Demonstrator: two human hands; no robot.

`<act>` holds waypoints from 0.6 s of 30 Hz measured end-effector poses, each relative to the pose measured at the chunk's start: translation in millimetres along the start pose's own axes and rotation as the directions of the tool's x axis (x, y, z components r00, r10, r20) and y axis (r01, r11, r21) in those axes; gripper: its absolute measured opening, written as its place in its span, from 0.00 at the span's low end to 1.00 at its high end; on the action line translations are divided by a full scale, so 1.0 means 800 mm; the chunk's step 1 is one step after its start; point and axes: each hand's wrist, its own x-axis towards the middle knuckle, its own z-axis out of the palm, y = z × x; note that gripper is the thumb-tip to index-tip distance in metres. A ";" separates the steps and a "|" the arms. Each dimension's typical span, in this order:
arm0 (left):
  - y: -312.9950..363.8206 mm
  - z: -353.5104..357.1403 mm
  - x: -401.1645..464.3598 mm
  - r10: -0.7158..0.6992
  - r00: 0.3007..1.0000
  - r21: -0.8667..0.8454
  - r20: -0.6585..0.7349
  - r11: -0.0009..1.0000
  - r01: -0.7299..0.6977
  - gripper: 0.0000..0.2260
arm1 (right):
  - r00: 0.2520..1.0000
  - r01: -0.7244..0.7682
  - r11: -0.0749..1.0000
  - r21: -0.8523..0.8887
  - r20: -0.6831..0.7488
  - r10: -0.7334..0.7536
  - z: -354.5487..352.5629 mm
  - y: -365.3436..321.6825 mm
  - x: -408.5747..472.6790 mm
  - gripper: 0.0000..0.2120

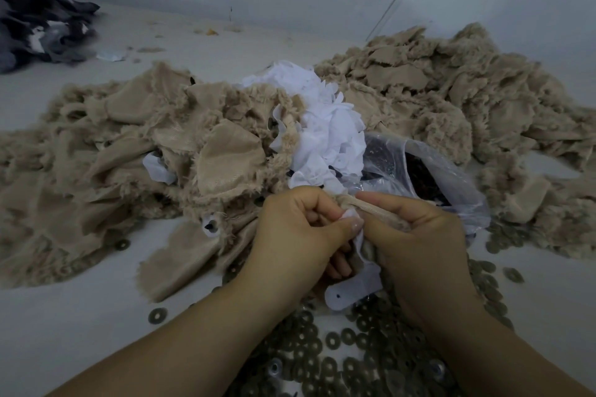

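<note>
Low in the middle of the view, close together over the pale surface (64,332): left hand (296,235) and right hand (419,235). Left, fingers curled inward and thumb pressed onto a corner of a white backing piece (351,292), pinching it against a beige plush piece (371,207). Right, forefinger laid along the rolled edge of that plush piece, other fingers curled beneath, gripping it. Hanging down between the two wrists, the rest of the white backing piece, with one small dark hole near its lower end. Beneath the hands and nearer the viewer, scattered flat on the surface, many dull metal washers (322,348). Just behind the right hand, a clear plastic bag (429,155), open, with small dark parts inside, too blurred to tell apart. Behind both hands, a heap of white cut pieces (325,126), flanked by a left plush pile (129,145) and a right plush pile (451,100), both beige and ragged-edged. Far left by the wall, a blurred heap of dark fabric (32,19).
</note>
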 end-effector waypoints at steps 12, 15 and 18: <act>-0.003 0.000 0.001 -0.106 0.994 -0.076 -0.001 0.991 0.106 0.09 | 1.000 -0.027 0.998 0.053 -0.008 0.028 0.003 -0.006 -0.005 0.09; -0.004 -0.001 0.002 -0.104 0.994 -0.064 -0.017 0.993 0.103 0.10 | 0.999 -0.044 0.998 0.041 -0.008 0.044 0.002 -0.003 -0.005 0.11; -0.003 -0.002 0.002 -0.106 0.994 -0.061 -0.009 0.993 0.105 0.08 | 0.996 -0.092 0.994 0.052 0.012 0.091 0.002 -0.001 -0.005 0.10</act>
